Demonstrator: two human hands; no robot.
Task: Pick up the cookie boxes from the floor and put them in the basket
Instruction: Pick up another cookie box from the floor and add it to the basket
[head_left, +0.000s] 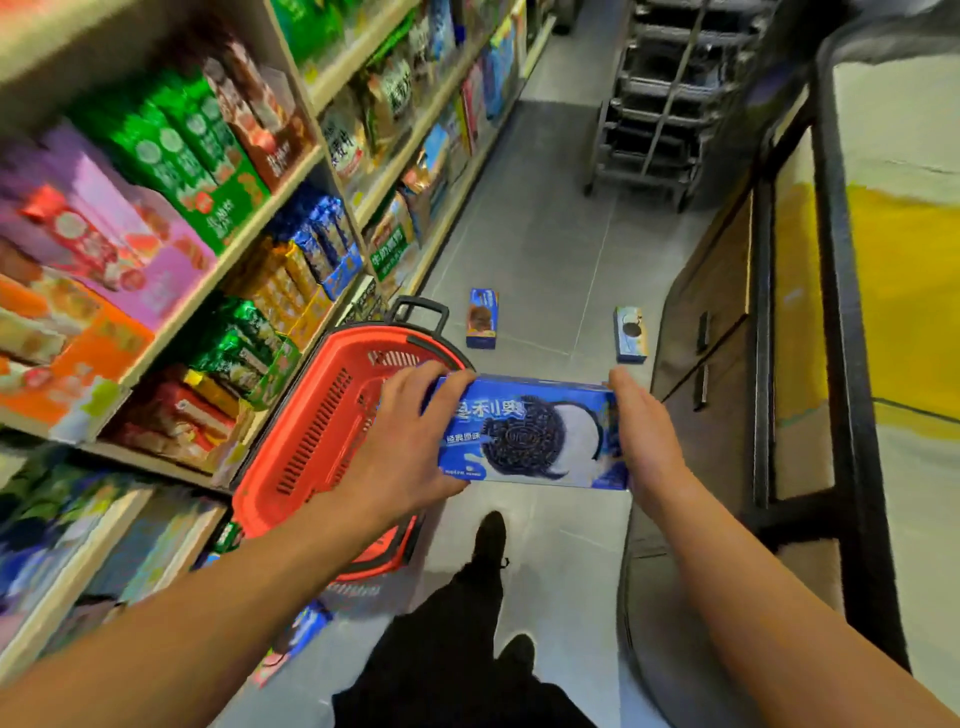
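Observation:
A blue cookie box (530, 434) with a dark sandwich cookie printed on it is held level above the floor. My left hand (410, 436) grips its left end and my right hand (647, 431) presses flat against its right end. A red shopping basket (311, 441) with a black handle stands on the floor just left of the box, partly hidden by my left hand. Two more blue cookie boxes lie on the grey tiles farther ahead: one (483, 318) near the basket's far end, another (630, 334) to the right by the cabinet.
Shelves of snack packets (171, 218) line the left side of the aisle. A brown cabinet (711, 312) and a black-framed counter run along the right. A metal rack (660, 98) stands at the aisle's far end. My dark trousers and shoes (488, 540) are below the box.

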